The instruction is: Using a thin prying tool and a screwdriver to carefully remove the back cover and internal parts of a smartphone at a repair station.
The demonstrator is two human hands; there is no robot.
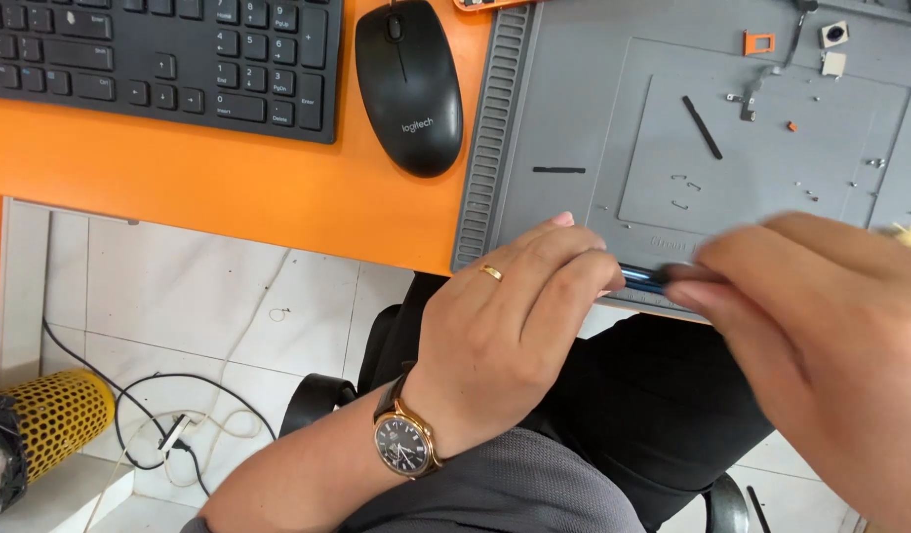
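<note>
the left hand (519, 316) and the right hand (821, 336) were together at the near edge of the grey mat (574, 118), both pinched shut on a thin blue thing (645, 277) between them. a black mouse (409, 89) sat at 11 o'clock from the hands, and a black keyboard (159, 54) at 10 o'clock. tiny screws (875, 163) lay at 1 o'clock.

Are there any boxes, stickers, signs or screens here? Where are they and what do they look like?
No boxes, signs or screens show.
Mouse: black, oval, on the orange desk, with a small pale logo.
Keyboard: black, flat, top left, white key markings.
Repair mat: grey, faint raised marking near its front edge.
</note>
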